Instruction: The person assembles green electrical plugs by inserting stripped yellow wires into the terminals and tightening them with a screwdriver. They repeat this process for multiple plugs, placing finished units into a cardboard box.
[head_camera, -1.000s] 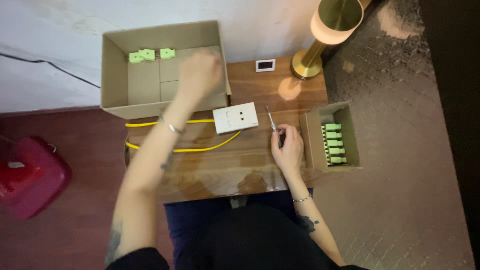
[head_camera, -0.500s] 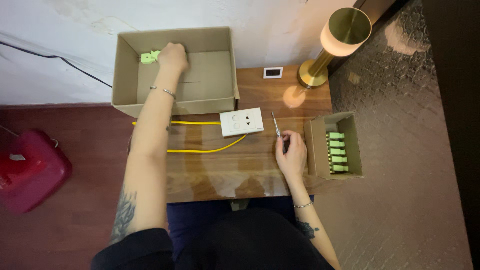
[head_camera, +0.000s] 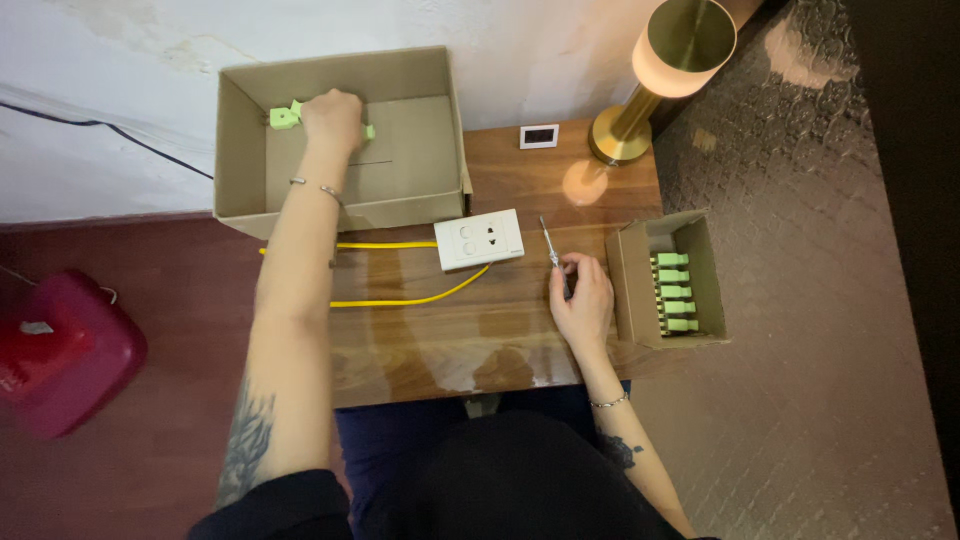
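Head view: left hand (head_camera: 332, 119) lies curled over light-green connectors (head_camera: 284, 117) inside the big cardboard box (head_camera: 240, 150). A white socket plate (head_camera: 480, 239) with yellow wires (head_camera: 400, 298) sits mid-table. Right hand (head_camera: 582, 300) pinches a screwdriver (head_camera: 551, 251) beside the small box (head_camera: 630, 290) of 5 green connectors.

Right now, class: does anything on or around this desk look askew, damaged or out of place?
Mostly tidy. The big cardboard box overhangs the desk's left edge, and the small box of green connectors juts past the right edge. The wall behind looks cracked and patchy. Nothing is spilled.
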